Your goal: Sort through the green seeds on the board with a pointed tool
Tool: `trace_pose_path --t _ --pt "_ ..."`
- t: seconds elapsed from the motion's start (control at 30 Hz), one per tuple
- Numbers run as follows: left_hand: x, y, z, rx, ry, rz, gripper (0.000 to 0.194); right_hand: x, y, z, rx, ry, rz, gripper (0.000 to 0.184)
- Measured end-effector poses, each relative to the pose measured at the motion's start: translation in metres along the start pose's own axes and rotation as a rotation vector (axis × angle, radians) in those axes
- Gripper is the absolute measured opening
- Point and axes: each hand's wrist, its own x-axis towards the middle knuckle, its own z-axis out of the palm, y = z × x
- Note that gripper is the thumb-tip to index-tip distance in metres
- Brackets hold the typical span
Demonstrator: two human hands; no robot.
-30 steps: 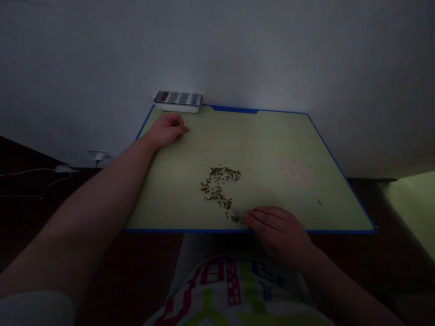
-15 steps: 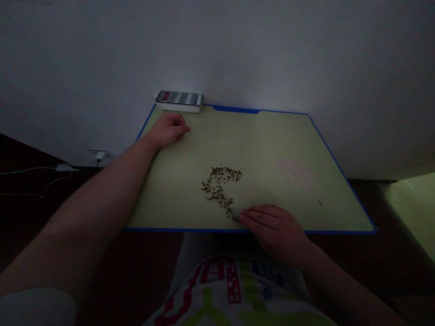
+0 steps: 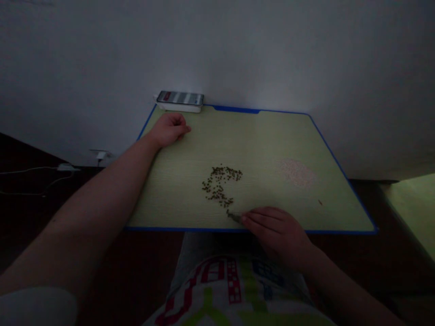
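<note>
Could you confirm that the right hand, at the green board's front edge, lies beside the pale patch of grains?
No: the head view shows the right hand at the green board's front edge beside the dark seeds, not the pale patch of grains.

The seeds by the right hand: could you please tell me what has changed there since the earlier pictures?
The lowest seeds have separated from the trail, leaving a gap beside the right hand. The left hand and board stayed as they were.
</note>
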Motion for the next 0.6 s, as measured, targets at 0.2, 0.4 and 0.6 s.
trace_pose_path --t 0.2,0.4,0.6 --pt "-0.0012 0.0021 -0.0006 0.005 -0.008 -0.017 0.021 0.0072 0.0024 0.0047 -0.012 0.015 0.012 0.036" --pt "-0.0031 0.0058 0.0 0.003 -0.018 -0.026 0.022 0.0068 -0.0016 0.0051 0.031 0.006 -0.02 0.033" --pt "-0.0037 0.0085 0.0001 0.0 -0.022 -0.026 0.025 0.0045 -0.0066 0.0043 0.034 -0.002 -0.021 0.035"
